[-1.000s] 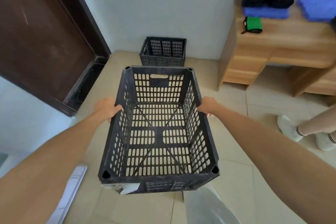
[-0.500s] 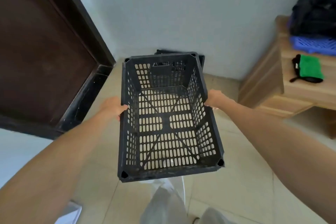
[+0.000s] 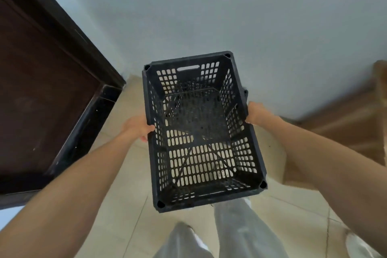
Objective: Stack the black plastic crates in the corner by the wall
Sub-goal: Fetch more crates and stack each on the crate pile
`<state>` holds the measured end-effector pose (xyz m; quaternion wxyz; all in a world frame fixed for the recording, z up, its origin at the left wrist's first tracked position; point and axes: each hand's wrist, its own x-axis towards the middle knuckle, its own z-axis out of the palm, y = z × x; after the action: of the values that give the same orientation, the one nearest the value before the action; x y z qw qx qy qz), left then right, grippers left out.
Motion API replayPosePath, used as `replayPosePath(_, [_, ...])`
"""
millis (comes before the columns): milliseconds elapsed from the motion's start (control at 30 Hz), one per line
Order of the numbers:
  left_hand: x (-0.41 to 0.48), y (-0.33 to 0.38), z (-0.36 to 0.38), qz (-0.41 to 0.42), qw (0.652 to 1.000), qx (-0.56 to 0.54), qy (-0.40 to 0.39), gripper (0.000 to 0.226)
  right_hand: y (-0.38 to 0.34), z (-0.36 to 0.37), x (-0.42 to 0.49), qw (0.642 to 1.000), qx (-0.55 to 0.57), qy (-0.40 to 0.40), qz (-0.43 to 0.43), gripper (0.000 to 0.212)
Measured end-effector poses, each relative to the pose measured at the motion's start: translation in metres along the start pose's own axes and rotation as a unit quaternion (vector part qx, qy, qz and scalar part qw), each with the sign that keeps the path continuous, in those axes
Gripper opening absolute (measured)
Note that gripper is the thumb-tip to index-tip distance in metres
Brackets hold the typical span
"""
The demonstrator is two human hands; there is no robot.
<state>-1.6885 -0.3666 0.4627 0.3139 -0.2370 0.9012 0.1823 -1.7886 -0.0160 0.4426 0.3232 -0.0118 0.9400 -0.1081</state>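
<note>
I hold a black perforated plastic crate in the air in front of me, its open top facing up. My left hand grips its left rim and my right hand grips its right rim. A second black crate stands on the floor by the wall. It is almost fully hidden under the held crate; only a sliver shows at the right, and its dark mesh shows through the held crate's bottom.
A dark brown door with a black frame fills the left side. The pale wall is straight ahead. A wooden cabinet stands at the right. My legs in grey trousers are on the tiled floor below.
I have stepped closer to the wall. The held crate now hangs over the floor crate, which was in plain sight a second ago. The cabinet has slid to the right edge.
</note>
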Motion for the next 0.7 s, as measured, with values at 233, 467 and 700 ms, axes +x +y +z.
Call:
replayPosePath(233, [0.109, 0.009, 0.007, -0.066, 0.995, -0.052, -0.047, 0.02, -0.039, -0.052, 0.128, 0.996, -0.065, -0.003, -0.067, 0.033])
replayPosePath(467, [0.185, 0.01, 0.016, -0.124, 0.979, -0.128, -0.096, 0.027, -0.076, -0.066, 0.224, 0.99, -0.098, -0.003, -0.102, 0.032])
replayPosePath(700, [0.215, 0.003, 0.036, -0.134, 0.964, -0.176, -0.146, 0.011, -0.092, -0.041, 0.277, 0.989, -0.106, -0.042, -0.09, 0.046])
